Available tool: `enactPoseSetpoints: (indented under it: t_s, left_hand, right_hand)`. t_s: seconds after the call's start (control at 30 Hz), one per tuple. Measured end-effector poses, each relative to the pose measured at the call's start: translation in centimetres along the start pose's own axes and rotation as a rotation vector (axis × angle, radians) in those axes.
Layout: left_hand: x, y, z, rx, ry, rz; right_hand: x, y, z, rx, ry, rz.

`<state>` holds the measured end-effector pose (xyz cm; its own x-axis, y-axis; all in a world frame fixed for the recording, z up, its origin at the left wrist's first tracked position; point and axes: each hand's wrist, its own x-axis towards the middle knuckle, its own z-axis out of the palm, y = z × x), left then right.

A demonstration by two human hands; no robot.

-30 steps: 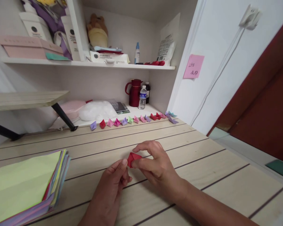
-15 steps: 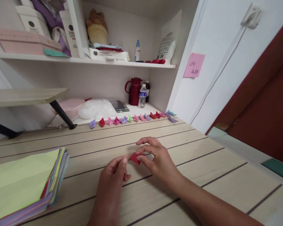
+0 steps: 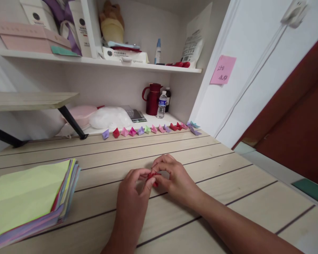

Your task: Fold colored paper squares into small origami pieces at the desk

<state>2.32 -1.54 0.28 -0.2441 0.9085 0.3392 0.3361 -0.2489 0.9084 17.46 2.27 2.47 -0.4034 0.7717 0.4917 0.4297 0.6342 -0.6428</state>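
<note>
Over the desk (image 3: 222,165), well short of its far edge, left hand (image 3: 134,188) and right hand (image 3: 178,180) are clamping fingers on red paper (image 3: 155,183).

The left hand (image 3: 132,192), right hand (image 3: 176,179) and both forearms (image 3: 225,219) are bare.

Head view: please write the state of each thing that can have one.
Red paper: folded small, partly hidden
Left hand: pinching the paper
Right hand: pinching it too
Small folded papers: lined up
Paper stack: lying flat, edges uneven
Bottle: upright, capped
Pink box: closed
Plug: inserted
</note>
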Motion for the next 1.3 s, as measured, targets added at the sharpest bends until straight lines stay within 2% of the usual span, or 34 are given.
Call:
enactPoseSetpoints:
  t_s: [0.23,0.57,0.8,1.1,1.3]
  left_hand:
    - [-0.11,0.35,-0.13,0.004,0.009,-0.124]
    - [0.41,0.57,-0.67,-0.002,0.032,-0.063]
    - [0.01,0.24,-0.56,-0.136,-0.051,-0.267]
    - [-0.05,0.24,-0.2,-0.121,-0.058,-0.2]
    - [-0.14,0.12,0.12,-0.136,-0.038,-0.177]
  right_hand:
    - [0.01,-0.18,0.2,0.17,-0.013,0.078]
    - [0.14,0.26,0.47,0.266,-0.018,0.238]
    - [0.21,0.36,0.46,0.269,-0.037,0.257]
    - [0.13,0.03,0.49,0.279,-0.049,0.318]
    - [0.1,-0.19,0.19,0.245,-0.057,0.281]
